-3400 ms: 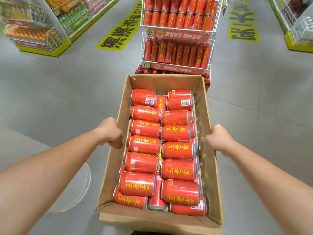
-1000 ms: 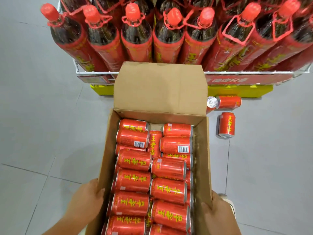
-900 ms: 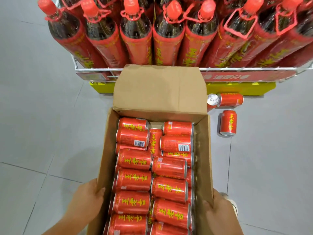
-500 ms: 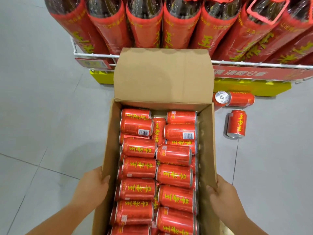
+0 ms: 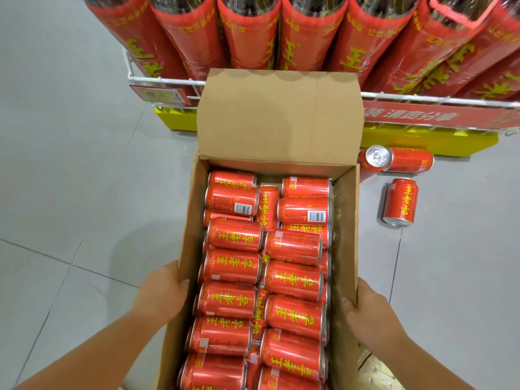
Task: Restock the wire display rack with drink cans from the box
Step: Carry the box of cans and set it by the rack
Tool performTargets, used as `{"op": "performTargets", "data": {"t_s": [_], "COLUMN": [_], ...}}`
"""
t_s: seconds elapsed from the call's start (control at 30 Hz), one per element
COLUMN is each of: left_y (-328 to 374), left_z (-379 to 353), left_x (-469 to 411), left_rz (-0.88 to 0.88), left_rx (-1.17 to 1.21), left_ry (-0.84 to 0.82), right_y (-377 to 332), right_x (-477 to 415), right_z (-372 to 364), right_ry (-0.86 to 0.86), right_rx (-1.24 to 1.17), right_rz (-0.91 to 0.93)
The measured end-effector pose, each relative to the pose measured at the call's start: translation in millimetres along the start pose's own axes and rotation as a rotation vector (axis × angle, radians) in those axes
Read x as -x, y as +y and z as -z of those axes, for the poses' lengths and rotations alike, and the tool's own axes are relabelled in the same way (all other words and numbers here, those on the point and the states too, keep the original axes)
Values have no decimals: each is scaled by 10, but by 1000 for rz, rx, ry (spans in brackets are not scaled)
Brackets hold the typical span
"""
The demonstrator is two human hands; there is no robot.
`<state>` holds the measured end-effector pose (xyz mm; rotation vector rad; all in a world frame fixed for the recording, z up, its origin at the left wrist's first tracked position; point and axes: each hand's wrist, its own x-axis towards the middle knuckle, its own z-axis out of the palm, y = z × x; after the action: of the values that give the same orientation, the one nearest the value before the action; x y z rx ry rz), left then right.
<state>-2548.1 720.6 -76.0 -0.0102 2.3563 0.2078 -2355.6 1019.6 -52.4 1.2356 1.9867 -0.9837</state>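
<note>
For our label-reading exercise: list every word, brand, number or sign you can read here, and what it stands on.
"王老吉": cans in the box.
"王老吉": loose can on the floor.
"王": bottles on the rack; the rest of the mark is distorted.
"清爽分享", roughly: red strip on the rack front.
Unreadable: barcode digits on cans, price tag, small print on bottles.

The left hand [image 5: 161, 295] and right hand [image 5: 371, 316] are bare, as are both forearms [image 5: 84, 358] in view.
</note>
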Motion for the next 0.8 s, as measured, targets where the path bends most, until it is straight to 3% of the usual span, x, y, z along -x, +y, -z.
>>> {"op": "performTargets", "data": {"t_s": [0.1, 0.3, 0.5, 0.8], "left_y": [75, 512, 656, 645], "left_z": [108, 533, 520, 464], "left_x": [-12, -436, -643, -683], "left_rz": [7, 0, -9, -24], "left_rx": [-33, 82, 163, 124], "left_ry": [-5, 59, 53, 46], "right_y": [-230, -989, -1033, -678], "right_x": [58, -251, -623, -681], "right_z": [200, 812, 666, 366], "right_ry": [100, 338, 170, 155], "right_rx": [44, 71, -129, -187], "right_rz": [-2, 258, -59, -132]}}
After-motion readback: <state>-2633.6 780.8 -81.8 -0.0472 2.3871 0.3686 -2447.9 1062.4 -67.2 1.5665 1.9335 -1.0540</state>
